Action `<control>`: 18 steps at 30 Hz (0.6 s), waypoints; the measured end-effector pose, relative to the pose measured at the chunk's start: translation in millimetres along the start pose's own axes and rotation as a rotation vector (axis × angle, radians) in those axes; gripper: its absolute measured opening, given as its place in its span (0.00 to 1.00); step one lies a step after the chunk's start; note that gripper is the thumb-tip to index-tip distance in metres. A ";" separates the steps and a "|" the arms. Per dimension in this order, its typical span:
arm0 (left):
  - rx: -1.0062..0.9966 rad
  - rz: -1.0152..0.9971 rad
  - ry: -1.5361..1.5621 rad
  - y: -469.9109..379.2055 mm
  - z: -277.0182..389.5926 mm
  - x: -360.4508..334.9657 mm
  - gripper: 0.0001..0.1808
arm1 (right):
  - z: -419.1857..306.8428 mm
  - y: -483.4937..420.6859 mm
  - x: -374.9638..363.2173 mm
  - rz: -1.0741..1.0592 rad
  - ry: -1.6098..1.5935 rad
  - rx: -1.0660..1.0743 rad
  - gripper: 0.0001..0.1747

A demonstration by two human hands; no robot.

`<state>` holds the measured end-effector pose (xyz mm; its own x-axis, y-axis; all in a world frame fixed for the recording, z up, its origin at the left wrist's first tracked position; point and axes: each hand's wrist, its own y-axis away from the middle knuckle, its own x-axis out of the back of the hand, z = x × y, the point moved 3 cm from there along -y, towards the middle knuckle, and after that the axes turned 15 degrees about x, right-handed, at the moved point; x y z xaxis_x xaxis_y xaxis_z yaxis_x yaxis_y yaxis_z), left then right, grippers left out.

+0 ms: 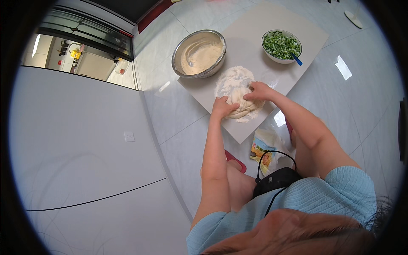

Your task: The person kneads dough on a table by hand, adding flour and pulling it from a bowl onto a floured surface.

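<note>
A soft lump of dough (243, 101) lies on white flour (234, 76) near the front corner of a low, pale board or tabletop (244, 130). My left hand (223, 107) grips the dough's left side, thumb on top. On its right side, my right hand (259, 91) takes hold with curled fingers and thumb. Behind and to the left is a metal bowl (199, 54) with pale dough or batter inside. A white bowl (277, 60) of chopped green vegetables (282, 44) stands at the back right, a blue-handled utensil (297, 60) leaning in it.
A printed plastic bag (264, 149) lies on the tiled floor between my feet, below the board's front corner. A black bag or pouch (277, 181) with a cord rests at my lap. A pale wall (95, 127) runs along the left. A round white stand base (353, 19) is at the far right.
</note>
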<state>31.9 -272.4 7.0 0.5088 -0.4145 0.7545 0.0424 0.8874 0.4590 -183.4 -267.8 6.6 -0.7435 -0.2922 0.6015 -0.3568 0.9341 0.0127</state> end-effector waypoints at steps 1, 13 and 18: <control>-0.043 0.099 -0.114 1.4 0.9 1.2 0.45 | -5.1 -1.1 -2.0 -0.078 0.116 0.002 0.33; 0.111 -0.073 0.258 -10.8 8.9 2.0 0.36 | -7.7 -20.2 -11.3 0.018 -0.005 0.066 0.28; -0.117 0.207 0.544 5.9 36.2 27.2 0.26 | -36.8 -18.3 19.4 0.347 -0.508 0.149 0.25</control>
<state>14.9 -285.7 47.2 0.8830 -0.0948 0.4598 -0.0263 0.9679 0.2500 -170.6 -283.0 47.5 -0.9928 -0.0722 0.0955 -0.0941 0.9640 -0.2487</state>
